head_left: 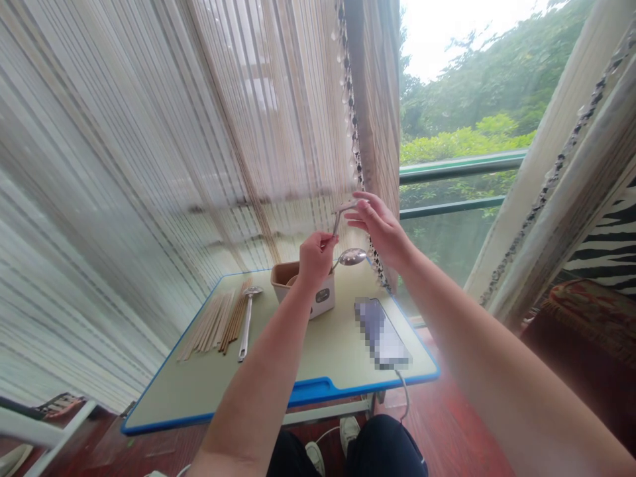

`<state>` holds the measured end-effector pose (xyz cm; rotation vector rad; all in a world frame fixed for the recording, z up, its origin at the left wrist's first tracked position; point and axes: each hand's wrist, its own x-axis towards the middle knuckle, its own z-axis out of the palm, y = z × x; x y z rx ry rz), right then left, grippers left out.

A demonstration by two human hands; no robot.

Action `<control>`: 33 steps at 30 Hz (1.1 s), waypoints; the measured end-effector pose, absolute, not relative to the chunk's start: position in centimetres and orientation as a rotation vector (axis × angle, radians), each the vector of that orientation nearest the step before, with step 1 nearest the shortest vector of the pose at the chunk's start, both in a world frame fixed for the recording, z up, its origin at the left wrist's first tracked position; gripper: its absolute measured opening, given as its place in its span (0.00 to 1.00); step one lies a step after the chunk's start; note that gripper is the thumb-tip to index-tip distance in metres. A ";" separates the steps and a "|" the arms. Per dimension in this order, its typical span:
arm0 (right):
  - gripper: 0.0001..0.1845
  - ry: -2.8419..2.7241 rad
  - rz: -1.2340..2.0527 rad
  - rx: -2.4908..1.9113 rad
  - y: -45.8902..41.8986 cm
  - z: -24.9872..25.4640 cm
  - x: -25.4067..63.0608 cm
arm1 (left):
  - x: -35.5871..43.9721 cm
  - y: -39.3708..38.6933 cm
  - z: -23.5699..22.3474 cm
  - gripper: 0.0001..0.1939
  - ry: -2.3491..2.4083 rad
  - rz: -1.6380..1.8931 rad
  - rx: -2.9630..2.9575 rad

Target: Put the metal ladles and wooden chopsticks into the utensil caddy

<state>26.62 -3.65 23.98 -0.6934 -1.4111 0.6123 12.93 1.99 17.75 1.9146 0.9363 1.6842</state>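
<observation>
My left hand (317, 260) is closed above the holder, pinching a thin metal utensil (336, 224) whose kind is blurred. The upper part of this utensil bends toward my right hand (378, 224), which has its thumb and fingers around that end. Just under my hands, a shiny metal spoon (352, 256) shows its bowl; its stem runs down behind my left hand, so I cannot tell where it ends. The white utensil holder (324, 298) with a brown rim stands on the table, partly covered by my left hand and forearm.
On the table (183, 391) with blue edging lie pale chopsticks (211, 324), brown chopsticks (235, 321) and a metal slotted ladle (247, 324), all left of the holder. A phone (382, 334) with a cable (405, 391) lies right. Striped curtains (149, 132) hang behind.
</observation>
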 end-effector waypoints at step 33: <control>0.26 -1.459 0.734 -1.023 -0.5 16.1 29.3 | 11.3 4.7 11.9 0.05 1.222 1.204 1.971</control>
